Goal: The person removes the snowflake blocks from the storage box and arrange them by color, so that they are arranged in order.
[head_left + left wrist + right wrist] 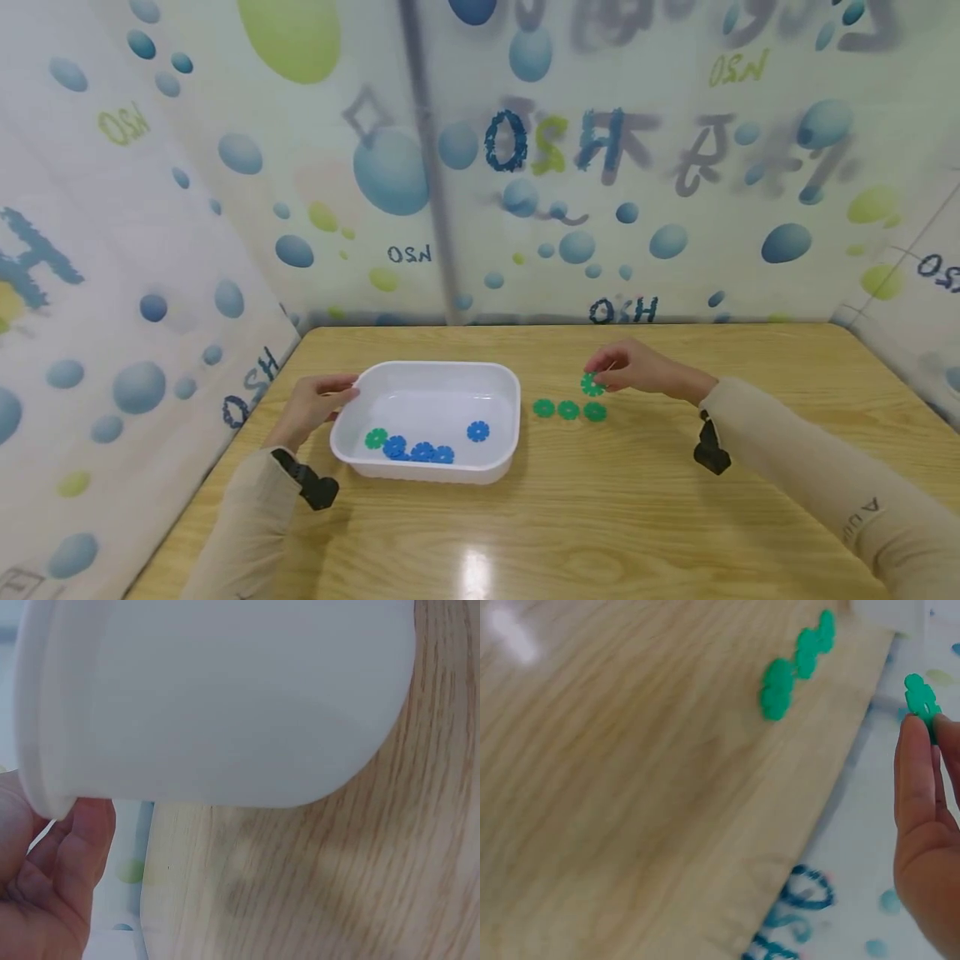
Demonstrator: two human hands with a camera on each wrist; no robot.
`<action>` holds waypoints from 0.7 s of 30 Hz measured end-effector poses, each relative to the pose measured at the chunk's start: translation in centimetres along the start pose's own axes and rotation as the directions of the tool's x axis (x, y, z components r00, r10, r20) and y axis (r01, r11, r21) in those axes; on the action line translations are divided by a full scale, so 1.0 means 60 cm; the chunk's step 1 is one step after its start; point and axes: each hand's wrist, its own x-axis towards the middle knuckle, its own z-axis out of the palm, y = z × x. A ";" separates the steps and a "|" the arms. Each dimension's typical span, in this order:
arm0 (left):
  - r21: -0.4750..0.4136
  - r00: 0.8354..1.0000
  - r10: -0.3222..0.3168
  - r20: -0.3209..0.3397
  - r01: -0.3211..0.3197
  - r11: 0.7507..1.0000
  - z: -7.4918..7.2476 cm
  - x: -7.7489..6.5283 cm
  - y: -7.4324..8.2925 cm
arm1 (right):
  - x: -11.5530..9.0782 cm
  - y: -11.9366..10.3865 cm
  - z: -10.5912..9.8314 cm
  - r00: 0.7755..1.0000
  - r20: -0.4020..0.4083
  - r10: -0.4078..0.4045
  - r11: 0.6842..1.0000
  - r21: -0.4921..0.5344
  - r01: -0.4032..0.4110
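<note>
Between its thumb and fingers my right hand (636, 367) pinches a green notched plastic disc (592, 384), held above the table. Below it, three more green discs (568, 410) lie in a row to the right of a white plastic basin (426, 472). In the right wrist view the pinched disc (921, 697) stands on edge at the fingertips. My left hand (313, 407) grips the basin's left rim, fingers curled beneath the lip (46, 802). Inside the basin are several blue discs (423, 452), one of them apart on the right (477, 431), and a green disc (376, 438).
The light wooden table (600, 517) runs up to a curtain-like wall (645, 275) printed with bubbles and letters. A similar printed wall (112, 275) stands close along the left side. Each wrist wears a black camera strap (711, 446).
</note>
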 end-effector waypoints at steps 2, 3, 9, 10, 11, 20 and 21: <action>0.001 1.000 -0.011 -0.005 0.011 1.000 0.000 0.000 0.002 | -0.009 0.017 -0.003 0.999 -0.021 0.025 1.000 0.009 -0.025; 0.001 1.000 -0.019 -0.008 0.019 1.000 0.001 -0.001 0.003 | -0.013 0.025 -0.004 0.999 -0.029 0.039 0.999 0.014 -0.038; 0.001 1.000 -0.019 -0.001 0.019 1.000 0.002 -0.002 0.006 | -0.027 0.073 -0.002 0.996 -0.061 0.064 0.998 0.020 -0.062; 0.002 1.000 -0.015 0.000 0.015 1.000 0.003 -0.001 0.005 | -0.028 0.079 -0.002 0.996 -0.067 0.064 0.998 0.016 -0.063; 0.002 1.000 -0.012 0.000 0.012 1.000 0.003 0.000 0.004 | -0.029 0.085 -0.002 0.995 -0.075 0.066 0.998 0.010 -0.065; -0.005 0.999 -0.035 -0.006 0.035 0.999 0.002 0.002 0.004 | -0.031 0.104 0.006 0.982 -0.143 0.126 0.989 -0.054 -0.134; -0.007 0.999 -0.038 -0.008 0.038 0.999 0.002 0.002 0.005 | -0.031 0.103 0.007 0.981 -0.149 0.126 0.989 -0.064 -0.136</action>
